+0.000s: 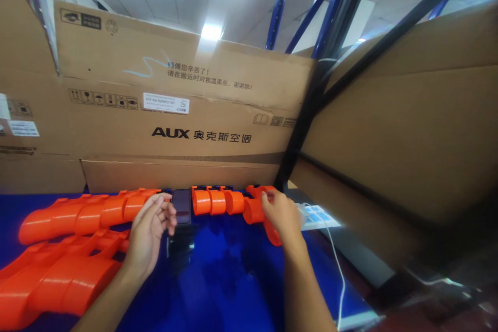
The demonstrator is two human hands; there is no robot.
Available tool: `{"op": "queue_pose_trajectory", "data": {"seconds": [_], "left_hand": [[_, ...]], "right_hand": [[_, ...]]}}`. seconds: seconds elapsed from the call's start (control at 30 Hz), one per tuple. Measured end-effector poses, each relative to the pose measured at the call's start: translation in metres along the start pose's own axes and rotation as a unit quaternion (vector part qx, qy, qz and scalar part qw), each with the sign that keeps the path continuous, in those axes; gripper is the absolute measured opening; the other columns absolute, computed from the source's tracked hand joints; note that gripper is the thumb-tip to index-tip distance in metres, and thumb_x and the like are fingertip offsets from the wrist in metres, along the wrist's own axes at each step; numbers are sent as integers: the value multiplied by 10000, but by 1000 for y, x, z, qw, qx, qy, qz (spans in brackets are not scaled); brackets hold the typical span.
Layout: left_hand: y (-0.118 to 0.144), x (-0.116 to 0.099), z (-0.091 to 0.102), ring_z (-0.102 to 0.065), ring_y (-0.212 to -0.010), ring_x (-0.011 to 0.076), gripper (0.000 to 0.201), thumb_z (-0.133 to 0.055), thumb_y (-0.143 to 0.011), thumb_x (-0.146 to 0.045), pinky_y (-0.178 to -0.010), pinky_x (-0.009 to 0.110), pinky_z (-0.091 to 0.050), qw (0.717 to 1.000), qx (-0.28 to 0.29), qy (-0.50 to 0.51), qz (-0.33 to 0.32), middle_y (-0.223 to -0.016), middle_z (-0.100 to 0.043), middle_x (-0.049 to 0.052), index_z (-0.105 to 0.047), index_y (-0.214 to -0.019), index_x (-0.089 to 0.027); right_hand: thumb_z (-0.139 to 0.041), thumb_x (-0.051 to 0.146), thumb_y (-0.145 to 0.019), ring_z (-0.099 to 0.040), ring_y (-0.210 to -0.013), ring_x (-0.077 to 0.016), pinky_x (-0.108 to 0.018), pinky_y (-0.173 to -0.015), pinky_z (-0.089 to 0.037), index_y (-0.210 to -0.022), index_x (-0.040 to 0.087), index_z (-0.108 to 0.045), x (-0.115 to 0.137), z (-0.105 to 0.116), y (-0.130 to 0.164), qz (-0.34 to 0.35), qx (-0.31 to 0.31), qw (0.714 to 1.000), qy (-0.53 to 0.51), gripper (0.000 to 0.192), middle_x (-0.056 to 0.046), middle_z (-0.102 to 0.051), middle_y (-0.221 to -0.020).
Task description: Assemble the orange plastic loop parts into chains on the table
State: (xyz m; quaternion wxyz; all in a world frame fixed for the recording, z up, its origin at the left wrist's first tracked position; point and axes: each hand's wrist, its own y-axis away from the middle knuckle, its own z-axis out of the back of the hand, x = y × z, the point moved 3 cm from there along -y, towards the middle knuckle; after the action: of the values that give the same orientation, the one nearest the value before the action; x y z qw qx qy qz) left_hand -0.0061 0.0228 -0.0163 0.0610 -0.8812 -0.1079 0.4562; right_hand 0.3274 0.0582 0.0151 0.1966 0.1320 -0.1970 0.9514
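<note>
Right hand [282,212] grip closed on glossy orange ribbed part [254,210]; left hand [150,228] loosely curled beside phone [181,206].

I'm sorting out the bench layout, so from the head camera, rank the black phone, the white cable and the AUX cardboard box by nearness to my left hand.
From the left hand:
1. Black phone, at its fingertips, just right.
2. White cable, across the blue table, beyond the right hand.
3. Brown AUX cardboard box, standing behind the table.
</note>
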Motion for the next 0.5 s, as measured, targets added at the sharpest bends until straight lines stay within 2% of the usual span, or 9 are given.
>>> {"op": "queue_pose_trajectory", "data": {"seconds": [0.07,0.17,0.33,0.5], "left_hand": [[0,0,0,-595,-587,152,301,-674,-819,-407,-476,252,-465,1000,-7,1,2,-749,-643,14,-640,-1013,-180],[1,1,0,-598,-578,147,283,-687,-809,-386,-475,244,-461,1000,-16,0,8,-741,-646,12,-644,-995,-177],[2,3,0,-596,-584,137,253,-695,-820,-351,-479,232,-454,1000,-14,-4,12,-751,-643,9,-642,-995,-177],[0,5,2,-594,-595,137,248,-700,-826,-348,-482,232,-455,1000,-11,-9,19,-758,-637,8,-636,-991,-175]], "right_hand": [[-434,470,-910,-683,-973,-335,-367,-721,-468,-1198,292,-682,-11,7,0,-6,9,1000,15,419,-118,-740,-1043],[-539,491,-849,-680,-967,-335,-359,-710,-466,-1137,269,-706,-25,10,-1,6,61,998,16,400,-124,-739,-1039],[-654,403,-758,-694,-890,-284,-303,-671,-445,-1201,250,-672,-38,-2,-4,43,133,990,-10,469,-102,-738,-1004],[-645,324,-744,-695,-817,-254,-282,-639,-421,-1160,239,-691,-40,-11,-5,52,168,984,-17,427,-76,-745,-906]]}}
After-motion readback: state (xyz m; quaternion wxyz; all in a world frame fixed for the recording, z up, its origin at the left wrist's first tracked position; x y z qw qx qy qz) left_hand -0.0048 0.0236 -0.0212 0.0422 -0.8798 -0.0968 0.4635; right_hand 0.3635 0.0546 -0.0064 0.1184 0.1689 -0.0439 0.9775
